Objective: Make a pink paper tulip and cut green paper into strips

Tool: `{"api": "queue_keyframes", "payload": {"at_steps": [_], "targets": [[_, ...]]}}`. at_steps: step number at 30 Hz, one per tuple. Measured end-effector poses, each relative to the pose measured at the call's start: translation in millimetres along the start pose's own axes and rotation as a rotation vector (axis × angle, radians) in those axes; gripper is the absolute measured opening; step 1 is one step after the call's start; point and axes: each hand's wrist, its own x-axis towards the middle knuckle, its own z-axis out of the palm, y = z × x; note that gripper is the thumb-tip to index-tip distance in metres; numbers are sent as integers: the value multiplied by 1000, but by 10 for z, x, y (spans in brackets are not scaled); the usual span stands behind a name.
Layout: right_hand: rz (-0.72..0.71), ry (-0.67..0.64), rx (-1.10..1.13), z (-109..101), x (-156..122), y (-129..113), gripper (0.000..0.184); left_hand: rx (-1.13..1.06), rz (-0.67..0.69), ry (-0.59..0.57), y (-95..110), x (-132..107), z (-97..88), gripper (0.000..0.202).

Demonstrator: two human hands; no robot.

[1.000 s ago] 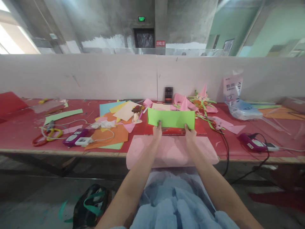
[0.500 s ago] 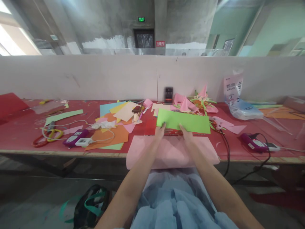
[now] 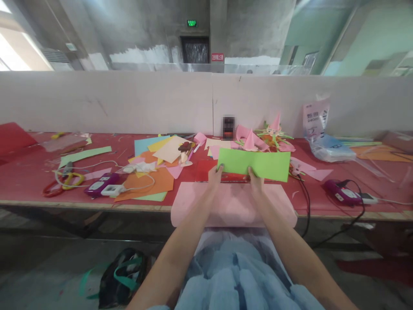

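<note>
I hold a bright green paper strip (image 3: 254, 164) upright over the red table (image 3: 29, 181). My left hand (image 3: 214, 177) pinches its lower left corner. My right hand (image 3: 255, 181) pinches its lower edge near the middle. Under my wrists a large pink sheet (image 3: 232, 206) hangs over the table's front edge. A red sheet (image 3: 206, 170) lies just behind the strip.
Orange, yellow and blue paper sheets (image 3: 155, 172) lie left of my hands. A purple glue gun (image 3: 100, 186) and scissors (image 3: 64, 183) sit further left. Another purple glue gun (image 3: 343, 192) with a black cable lies right. Pink paper cones (image 3: 258, 137) and a plastic bag (image 3: 325, 146) stand behind.
The green strip has moved to the right, so my hands grip nearer its left end than a second ago. It dipped flat half a second ago and stands upright again.
</note>
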Motion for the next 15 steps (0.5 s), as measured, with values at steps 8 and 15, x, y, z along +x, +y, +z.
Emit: {"api": "queue_keyframes", "payload": {"at_steps": [8,15], "targets": [[-25,135,10,-53,-8,-68,41,307,261,-32,25,-89,-7,29],[-53,101,-153,-77,28,-8,46,265,274,112,88,-88,-60,27]]}}
